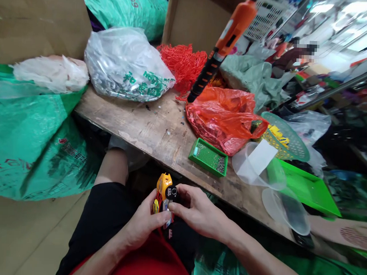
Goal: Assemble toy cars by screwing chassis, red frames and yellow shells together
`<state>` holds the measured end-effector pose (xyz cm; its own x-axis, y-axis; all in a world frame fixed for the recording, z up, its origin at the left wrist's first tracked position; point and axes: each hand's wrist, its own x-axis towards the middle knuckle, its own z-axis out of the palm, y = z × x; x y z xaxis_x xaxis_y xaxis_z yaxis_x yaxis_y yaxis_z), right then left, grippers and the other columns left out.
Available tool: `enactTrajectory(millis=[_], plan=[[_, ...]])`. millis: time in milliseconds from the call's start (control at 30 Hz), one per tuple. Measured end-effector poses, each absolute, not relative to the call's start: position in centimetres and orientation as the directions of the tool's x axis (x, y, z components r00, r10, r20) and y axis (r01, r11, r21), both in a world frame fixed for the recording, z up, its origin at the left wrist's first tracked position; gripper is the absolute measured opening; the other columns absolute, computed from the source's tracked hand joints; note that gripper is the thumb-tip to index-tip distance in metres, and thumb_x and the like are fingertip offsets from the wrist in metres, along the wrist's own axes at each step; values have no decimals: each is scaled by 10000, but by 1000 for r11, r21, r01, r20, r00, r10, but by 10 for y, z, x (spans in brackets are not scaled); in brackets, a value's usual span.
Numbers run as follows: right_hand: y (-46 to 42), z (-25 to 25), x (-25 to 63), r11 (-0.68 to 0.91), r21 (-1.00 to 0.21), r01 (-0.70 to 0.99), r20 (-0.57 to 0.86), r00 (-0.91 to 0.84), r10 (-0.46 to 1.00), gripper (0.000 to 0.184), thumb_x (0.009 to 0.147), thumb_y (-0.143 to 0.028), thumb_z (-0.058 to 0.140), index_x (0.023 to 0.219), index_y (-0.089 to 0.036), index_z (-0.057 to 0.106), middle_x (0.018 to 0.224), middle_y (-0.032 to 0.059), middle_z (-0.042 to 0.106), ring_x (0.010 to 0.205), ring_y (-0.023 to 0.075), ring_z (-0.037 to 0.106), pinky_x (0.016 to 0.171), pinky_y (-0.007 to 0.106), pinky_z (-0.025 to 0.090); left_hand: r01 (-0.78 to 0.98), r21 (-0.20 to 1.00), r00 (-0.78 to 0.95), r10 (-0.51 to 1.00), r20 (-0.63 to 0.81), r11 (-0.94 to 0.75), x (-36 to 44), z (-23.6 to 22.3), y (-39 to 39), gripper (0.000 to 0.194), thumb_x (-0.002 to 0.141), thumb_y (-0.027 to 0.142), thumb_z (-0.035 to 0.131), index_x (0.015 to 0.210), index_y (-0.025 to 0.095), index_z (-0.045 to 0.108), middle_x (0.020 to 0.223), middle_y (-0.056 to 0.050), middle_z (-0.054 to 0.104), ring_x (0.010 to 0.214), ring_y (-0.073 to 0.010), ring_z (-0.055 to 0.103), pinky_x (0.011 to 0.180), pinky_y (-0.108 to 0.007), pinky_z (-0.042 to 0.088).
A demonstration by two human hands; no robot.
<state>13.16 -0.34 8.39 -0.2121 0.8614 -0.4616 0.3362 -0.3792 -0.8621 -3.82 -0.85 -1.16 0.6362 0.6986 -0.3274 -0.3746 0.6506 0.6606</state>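
Head view: the left hand [144, 222] and the right hand [199, 210] are held over the person's lap, in front of the edge of the wooden worktop [126, 119]. A yellow-and-red plastic toy [163, 195] sits between them, clear of the worktop and above the black shorts [104, 215]. Left-hand grip: the fingers are closed around the lower body of the toy. Right-hand grip: the fingers are curled and the fingertips [176, 206] press against the side of the toy, just below a round black part [171, 192]. On the worktop, a small green plastic tray [201, 151] holding metal screws lies nearest the hands. A red plastic bag [223, 119] lies just beyond it, and a clear plastic bag [126, 65] with green print stands toward the back beside a bundle of red netting [181, 65]. Clear plastic tubs [254, 166] and a bright green tray [308, 190] occupy the right side, next to a green mesh basket [284, 135]. An orange-and-black electric screwdriver [225, 42] hangs tilted above the worktop, not touching either hand. A green woven sack [27, 136] fills the left side, in front of a cardboard box [40, 20].
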Motion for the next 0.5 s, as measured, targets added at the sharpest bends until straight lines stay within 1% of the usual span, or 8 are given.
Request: enactTrajectory(millis=[100,200,300,400,500], plan=[[-2,86,132,-375,-848,375,-475,-220,852,23,865,-200,633,861,-179,624,790,-23,613,710,122,539,623,236,413,-373,637,644,683,-345,674,-39,-10,-8,628,765,369,847,1327,226,605,1258,-99,704,1157,-284,656,932,-326,528],[-1,88,131,-348,-830,436,-463,-189,866,13,845,-181,635,857,-182,631,764,-30,603,679,115,524,585,225,386,-380,583,642,658,-393,718,-38,-7,-8,645,740,357,867,1319,227,616,1210,-102,726,1045,-280,704,919,-360,542],[2,88,130,-337,-812,477,-456,-158,876,45,801,-147,646,822,-185,634,724,-39,599,636,103,509,541,209,352,-414,524,620,652,-435,744,-35,-6,-10,680,699,372,895,1307,225,630,1150,-110,746,998,-292,720,884,-370,553],[4,87,128,-350,-806,477,-468,-152,871,66,765,-137,669,806,-182,643,709,-42,601,621,99,517,520,190,352,-430,509,590,658,-468,746,-32,-11,-10,715,629,402,933,1263,213,664,1105,-119,760,1026,-322,716,853,-362,557],[4,89,130,-344,-823,452,-466,-188,865,82,778,-144,667,849,-185,675,735,-40,633,635,98,544,539,174,393,-438,555,513,703,-492,707,-32,-20,-7,708,547,422,969,1164,193,709,1071,-121,769,1127,-359,681,919,-379,549]])
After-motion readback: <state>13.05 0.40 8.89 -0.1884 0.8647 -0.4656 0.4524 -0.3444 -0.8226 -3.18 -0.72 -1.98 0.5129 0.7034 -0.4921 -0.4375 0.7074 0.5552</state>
